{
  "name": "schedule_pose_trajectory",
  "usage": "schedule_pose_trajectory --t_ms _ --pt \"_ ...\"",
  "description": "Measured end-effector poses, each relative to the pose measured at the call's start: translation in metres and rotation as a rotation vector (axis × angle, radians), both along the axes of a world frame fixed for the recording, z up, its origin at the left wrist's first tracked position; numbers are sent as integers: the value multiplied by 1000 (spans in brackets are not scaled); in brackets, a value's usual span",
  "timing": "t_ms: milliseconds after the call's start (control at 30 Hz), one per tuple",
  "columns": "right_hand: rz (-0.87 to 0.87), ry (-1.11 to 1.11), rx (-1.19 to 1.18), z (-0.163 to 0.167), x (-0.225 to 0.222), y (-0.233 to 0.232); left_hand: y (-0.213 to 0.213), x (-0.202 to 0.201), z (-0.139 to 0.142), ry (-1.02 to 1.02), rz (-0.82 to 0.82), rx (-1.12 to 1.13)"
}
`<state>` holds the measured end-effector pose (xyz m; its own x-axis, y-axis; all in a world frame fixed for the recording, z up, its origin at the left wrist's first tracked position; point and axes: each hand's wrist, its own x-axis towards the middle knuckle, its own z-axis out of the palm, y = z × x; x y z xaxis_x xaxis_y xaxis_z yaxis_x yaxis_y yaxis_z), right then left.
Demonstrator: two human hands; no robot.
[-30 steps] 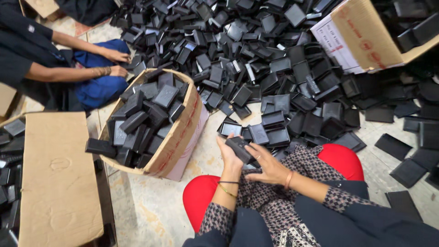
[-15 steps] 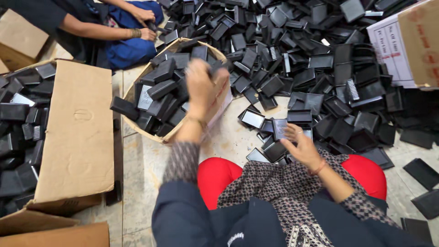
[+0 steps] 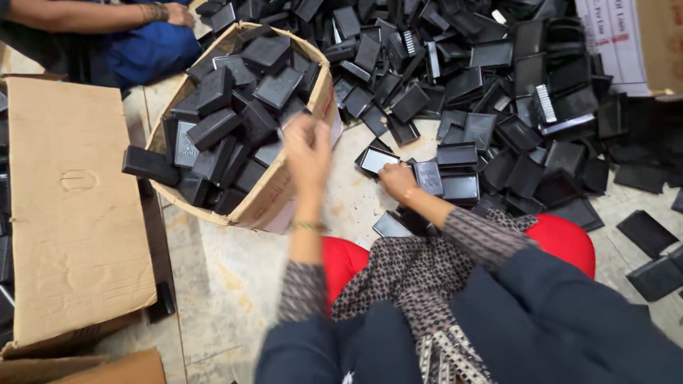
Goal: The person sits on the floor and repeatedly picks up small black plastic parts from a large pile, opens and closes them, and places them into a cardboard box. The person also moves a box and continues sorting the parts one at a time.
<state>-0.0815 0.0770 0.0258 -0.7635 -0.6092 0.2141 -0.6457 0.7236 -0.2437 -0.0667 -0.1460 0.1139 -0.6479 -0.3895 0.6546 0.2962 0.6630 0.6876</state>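
Both hands are apart and doing different things. Left hand [image 3: 307, 148] is raised, blurred with motion, fingers loosely spread at the near rim of the cardboard box [image 3: 274, 192]; whether anything is between those fingers cannot be told from the blur, though it looks empty. Right hand [image 3: 397, 179] is low on the floor, fingertips resting on a flat black plastic tray [image 3: 378, 159] that lies just ahead of it, its grip not clearly closed.

To do this well, I would judge that the right hand should pinch one tray by its raised edge rather than press on its face, so it lifts free of its neighbours (several overlap just to the right of that hand). The left hand does best staying close above the box, so that pieces fall inside rather than catch on the rim, where one black case [image 3: 149, 165] already hangs over the far-left edge.

The trays are shallow rectangles of matt black plastic with a slightly glossy inner panel and a thin lip; some show a ribbed white strip. A large heap of them [image 3: 498, 78] spreads beyond and to the right of the right hand, while the box beyond the left hand is heaped over its brim. Another person's arm [image 3: 92, 16] rests far beyond the left hand.
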Motion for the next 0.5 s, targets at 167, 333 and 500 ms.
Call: schedule_pose_trajectory --t_ms 167,333,500 --pt "-287 -118 227 -6 -26 -24 75 38 -103 -371 -81 682" --pt "15 -685 -410 -16 15 13 86 34 -153 -654 -216 1181" --pt "-151 -168 -450 -32 26 58 66 18 -160 -359 -223 1569"
